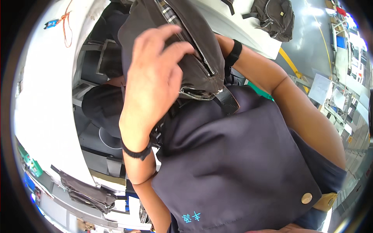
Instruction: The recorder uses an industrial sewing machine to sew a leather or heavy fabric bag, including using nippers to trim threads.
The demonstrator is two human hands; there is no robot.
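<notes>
A dark brown fabric bag [171, 50] with silver-toothed zippers is held up against the front of my dark apron [233, 155]. Its long zipper [200, 54] is undone, and checked lining [167, 13] shows at the gap. My left hand [151, 77] is over the bag's left side, back of the hand up, fingers bent and apart near the zipper; they are slightly blurred and nothing shows in them. A second zipped opening [194, 93] and a black tab [227, 101] are at the bag's lower end. My right forearm [258, 64] reaches behind the bag, which hides the right hand's fingers.
A white table [46, 97] runs along the left, with an orange cord and small blue item [52, 24] on it. Another dark bag [274, 17] lies on a white surface at upper right. More dark bags [87, 192] are at lower left.
</notes>
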